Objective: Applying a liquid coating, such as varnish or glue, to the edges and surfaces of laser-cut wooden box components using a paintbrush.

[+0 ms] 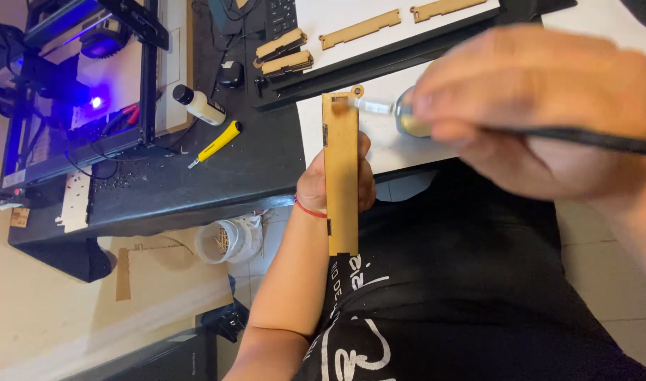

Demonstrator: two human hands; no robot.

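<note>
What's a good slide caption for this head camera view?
Left hand holds a wooden strip upright while right hand brings a glue gun to its top.

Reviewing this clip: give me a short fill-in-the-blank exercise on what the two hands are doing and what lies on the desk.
1. The left hand holds a long, flat strip made of ____.
2. The right hand presses a small nozzle to the ____ end of the wooden strip.
3. On the black desk lies a utility knife with a ____ handle.
4. The left wrist wears a thin ____ band.

Missing words: wood; top; yellow; red
</note>
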